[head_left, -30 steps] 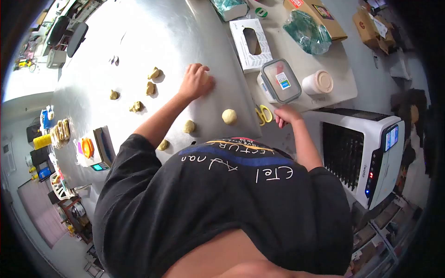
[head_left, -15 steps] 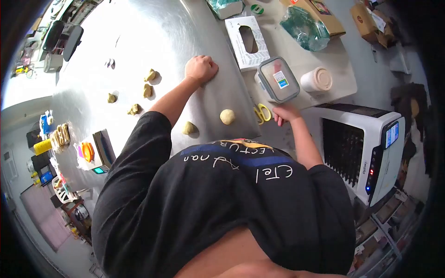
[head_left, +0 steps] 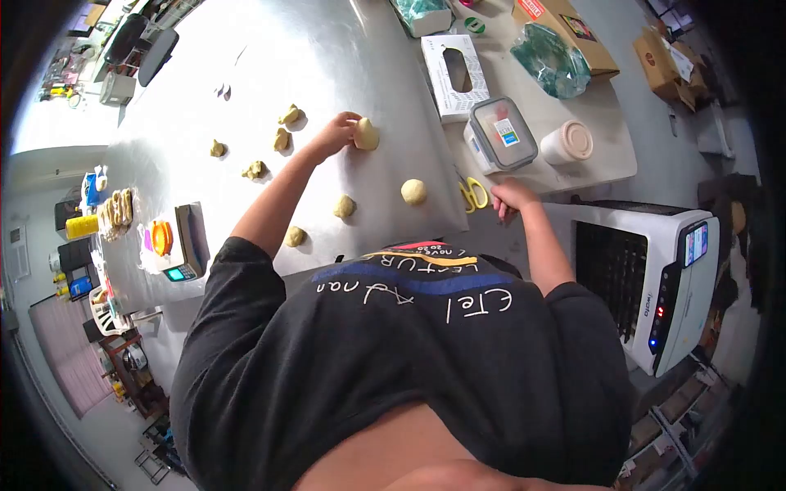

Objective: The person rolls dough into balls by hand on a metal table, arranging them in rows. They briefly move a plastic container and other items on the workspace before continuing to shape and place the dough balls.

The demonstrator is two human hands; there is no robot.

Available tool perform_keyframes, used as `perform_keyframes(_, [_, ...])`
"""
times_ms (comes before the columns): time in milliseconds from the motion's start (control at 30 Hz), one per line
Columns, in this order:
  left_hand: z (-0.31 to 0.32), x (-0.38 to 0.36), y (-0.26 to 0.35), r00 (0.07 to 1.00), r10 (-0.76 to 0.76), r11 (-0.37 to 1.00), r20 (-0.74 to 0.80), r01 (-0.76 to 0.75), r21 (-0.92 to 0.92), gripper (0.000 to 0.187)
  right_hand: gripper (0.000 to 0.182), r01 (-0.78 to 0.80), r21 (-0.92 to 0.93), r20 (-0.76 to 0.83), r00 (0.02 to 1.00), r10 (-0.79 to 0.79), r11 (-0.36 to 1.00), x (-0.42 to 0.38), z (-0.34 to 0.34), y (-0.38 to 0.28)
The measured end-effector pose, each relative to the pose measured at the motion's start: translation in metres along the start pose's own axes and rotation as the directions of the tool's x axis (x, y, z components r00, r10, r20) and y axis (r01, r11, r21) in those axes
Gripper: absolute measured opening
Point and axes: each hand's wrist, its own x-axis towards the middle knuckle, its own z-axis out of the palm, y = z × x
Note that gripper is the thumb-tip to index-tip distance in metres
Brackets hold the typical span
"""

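Observation:
My left hand [head_left: 334,137] is over the metal table [head_left: 327,49], its fingers closed on the left side of a pale dough ball [head_left: 368,135]. Another smooth dough ball [head_left: 413,192] lies nearer my body. Between my left arm and that ball sits a rougher dough piece [head_left: 344,205], with a smaller one [head_left: 295,236] near the table's front edge. Several uneven lumps [head_left: 254,170] are spread left of my forearm. My right hand [head_left: 514,198] hangs loosely with fingers slightly apart and nothing visible in them, beside the yellow scissors handles [head_left: 473,195].
On the right-hand table are a lidded container [head_left: 502,137], a white cup [head_left: 567,142], a patterned box [head_left: 457,77] and a green plastic bag [head_left: 550,61]. An air cooler [head_left: 647,278] stands right of my body. A digital scale [head_left: 187,254] lies at left.
My left hand has shifted left and its fingers have opened out from a fist-like shape, uncovering the dough ball. The view has shifted, showing another dough piece near the front edge.

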Motion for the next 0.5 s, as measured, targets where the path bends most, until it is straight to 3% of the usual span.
perform_keyframes(33, [-0.002,-0.006,0.0,0.998,0.061,0.988,-0.006,-0.059,0.145,0.039,0.028,0.002,0.0,-0.006,1.0,-0.002,1.0,0.002,-0.001,0.001])
perform_keyframes(100, [0.004,-0.023,0.012,0.943,0.306,0.754,-0.131,-0.156,0.639,0.036,0.031,-0.019,-0.018,-0.032,0.999,0.018,1.0,-0.001,0.001,0.0])
perform_keyframes(133, [0.011,-0.024,0.012,0.944,0.307,0.754,-0.122,-0.163,0.637,0.036,0.031,-0.025,-0.014,-0.037,0.999,0.025,1.0,-0.003,0.002,-0.001])
perform_keyframes(200, [0.026,-0.016,0.008,0.787,0.561,0.698,-0.257,-0.282,0.658,0.032,0.032,0.01,0.022,-0.025,1.0,-0.01,1.0,-0.009,0.001,-0.006])
perform_keyframes(233, [0.035,0.001,-0.011,0.694,0.694,0.57,-0.19,-0.368,0.735,0.03,0.032,0.001,0.018,-0.028,1.0,-0.001,1.0,-0.006,-0.001,-0.005])
perform_keyframes(300, [0.063,-0.012,0.007,0.617,0.758,0.502,-0.212,-0.345,0.793,0.031,0.032,-0.003,0.038,-0.003,1.0,0.003,0.999,0.001,0.001,0.002])
perform_keyframes(500, [0.058,0.018,0.0,0.602,0.771,0.506,-0.206,-0.383,0.773,0.025,0.029,-0.083,0.06,-0.023,0.996,0.084,0.995,0.007,0.002,0.004])
